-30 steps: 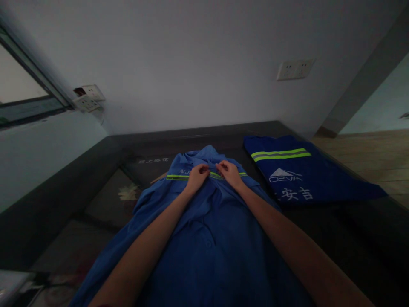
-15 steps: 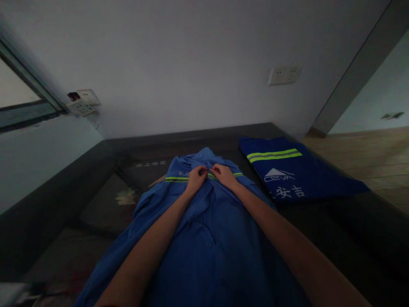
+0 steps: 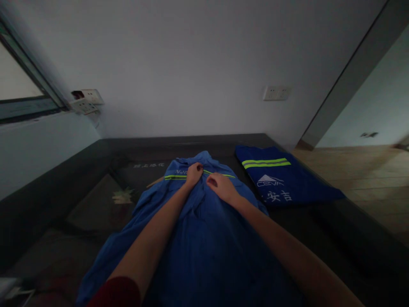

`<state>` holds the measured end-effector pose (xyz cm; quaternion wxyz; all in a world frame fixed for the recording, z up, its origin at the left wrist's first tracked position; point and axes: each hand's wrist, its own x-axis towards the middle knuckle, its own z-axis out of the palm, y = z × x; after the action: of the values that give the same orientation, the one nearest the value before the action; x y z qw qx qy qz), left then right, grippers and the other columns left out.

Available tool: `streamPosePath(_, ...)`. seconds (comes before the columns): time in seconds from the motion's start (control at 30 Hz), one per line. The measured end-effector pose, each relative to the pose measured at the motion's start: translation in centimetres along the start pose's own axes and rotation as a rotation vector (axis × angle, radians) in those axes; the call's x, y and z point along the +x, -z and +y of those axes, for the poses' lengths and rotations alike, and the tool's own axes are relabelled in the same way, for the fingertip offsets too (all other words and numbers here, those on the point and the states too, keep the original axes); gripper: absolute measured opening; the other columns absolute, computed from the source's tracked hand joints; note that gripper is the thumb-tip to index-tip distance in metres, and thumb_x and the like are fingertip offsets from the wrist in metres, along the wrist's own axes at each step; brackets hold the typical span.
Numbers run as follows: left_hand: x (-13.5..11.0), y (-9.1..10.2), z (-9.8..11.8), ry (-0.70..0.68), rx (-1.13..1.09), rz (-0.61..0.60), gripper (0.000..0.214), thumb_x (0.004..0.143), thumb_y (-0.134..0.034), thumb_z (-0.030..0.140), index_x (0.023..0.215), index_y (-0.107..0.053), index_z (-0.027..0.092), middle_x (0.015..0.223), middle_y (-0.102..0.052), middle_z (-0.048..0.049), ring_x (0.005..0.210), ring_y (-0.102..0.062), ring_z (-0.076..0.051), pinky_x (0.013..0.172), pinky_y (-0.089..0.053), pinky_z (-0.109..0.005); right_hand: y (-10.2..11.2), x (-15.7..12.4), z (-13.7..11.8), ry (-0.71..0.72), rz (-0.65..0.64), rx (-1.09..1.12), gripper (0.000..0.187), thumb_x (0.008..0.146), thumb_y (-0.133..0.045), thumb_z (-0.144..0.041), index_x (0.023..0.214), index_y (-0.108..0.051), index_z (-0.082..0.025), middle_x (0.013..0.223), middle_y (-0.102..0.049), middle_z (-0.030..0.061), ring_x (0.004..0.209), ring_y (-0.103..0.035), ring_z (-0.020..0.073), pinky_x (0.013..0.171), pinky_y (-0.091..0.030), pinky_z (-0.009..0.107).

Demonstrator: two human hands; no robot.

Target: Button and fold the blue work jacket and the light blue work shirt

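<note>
A blue work shirt (image 3: 220,238) with yellow-green reflective stripes and white letters on its chest is spread out on the dark table, collar at the far end. My left hand (image 3: 194,174) is closed in a pinch on the shirt's front edge, by the chest stripe. Close by on the right and a little nearer to me, my right hand (image 3: 221,186) has its fingers curled together over the shirt front. What its fingertips hold, if anything, is hidden.
A folded dark-blue garment (image 3: 271,175) with a reflective stripe and white print lies right of the shirt. The table (image 3: 143,149) meets a pale wall (image 3: 179,76) with sockets (image 3: 276,93). Wooden floor (image 3: 361,170) shows on the right.
My right hand has moved down the shirt front, towards me and away from my left hand. My left hand stays at the stripe. The view has turned slightly.
</note>
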<state>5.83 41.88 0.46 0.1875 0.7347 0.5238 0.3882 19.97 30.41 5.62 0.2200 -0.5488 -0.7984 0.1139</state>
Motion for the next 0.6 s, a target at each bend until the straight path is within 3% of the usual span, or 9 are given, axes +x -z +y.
streamPosePath(0.1, -1.5, 1.6, 1.3, -0.046, 0.022, 0.016, 0.021, 0.077, -0.052, 0.01, 0.095, -0.06, 0.015, 0.09, -0.062, -0.0058, 0.084, -0.057, -0.017, 0.082, -0.044, -0.029, -0.9, -2.2, -1.2, -0.031, -0.078, -0.063, 0.007, 0.084, -0.057, -0.021, 0.091, -0.06, -0.02, 0.091, -0.064, 0.0031, 0.086, -0.058, 0.0157, 0.072, -0.041, 0.023)
streamPosePath(0.2, -4.6, 4.1, 2.7, -0.076, 0.063, -0.02, 0.013, 0.081, -0.05, 0.015, 0.09, -0.058, 0.016, 0.088, -0.061, -0.0049, 0.082, -0.057, -0.017, 0.078, -0.044, -0.028, -2.1, -2.9, -1.8, -0.09, -0.093, -0.134, 0.014, 0.083, -0.058, -0.026, 0.096, -0.059, -0.019, 0.098, -0.064, 0.0084, 0.093, -0.059, 0.0211, 0.073, -0.043, 0.028)
streamPosePath(0.27, -7.4, 5.9, 3.6, -0.081, 0.108, -0.097, 0.007, 0.083, -0.051, 0.023, 0.082, -0.056, 0.018, 0.078, -0.06, -0.0028, 0.074, -0.057, -0.017, 0.069, -0.043, -0.027, -2.6, -2.9, -1.9, -0.127, -0.089, -0.175, 0.022, 0.083, -0.059, -0.03, 0.101, -0.058, -0.017, 0.104, -0.064, 0.0131, 0.099, -0.058, 0.0256, 0.076, -0.044, 0.031)
streamPosePath(0.37, -11.7, 8.2, 4.8, -0.003, 0.262, -0.243, 0.021, 0.085, -0.052, 0.042, 0.083, -0.052, 0.02, 0.072, -0.06, -0.0021, 0.066, -0.058, -0.018, 0.06, -0.039, -0.026, -3.0, -2.4, -1.9, -0.171, -0.089, -0.203, 0.028, 0.082, -0.059, -0.032, 0.104, -0.059, -0.014, 0.108, -0.063, 0.018, 0.103, -0.057, 0.03, 0.078, -0.045, 0.036)
streamPosePath(0.47, -14.6, 9.1, 5.8, 0.117, 0.447, -0.352, 0.027, 0.083, -0.052, 0.047, 0.091, -0.051, 0.022, 0.077, -0.064, -0.0046, 0.07, -0.063, -0.023, 0.059, -0.039, -0.028, -3.3, -2.0, -1.6, -0.204, -0.085, -0.189, 0.026, 0.084, -0.056, -0.033, 0.1, -0.062, -0.013, 0.105, -0.064, 0.0195, 0.1, -0.059, 0.0313, 0.077, -0.046, 0.038)
streamPosePath(0.6, -15.6, 8.5, 6.4, 0.087, 0.579, -0.423, 0.026, 0.086, -0.048, 0.032, 0.11, -0.049, 0.022, 0.095, -0.068, -0.0097, 0.083, -0.066, -0.026, 0.066, -0.043, -0.03, -3.2, -2.0, -0.5, -0.226, -0.07, -0.118, 0.017, 0.081, -0.056, -0.026, 0.091, -0.063, -0.015, 0.099, -0.066, 0.0177, 0.093, -0.062, 0.0292, 0.074, -0.045, 0.036)
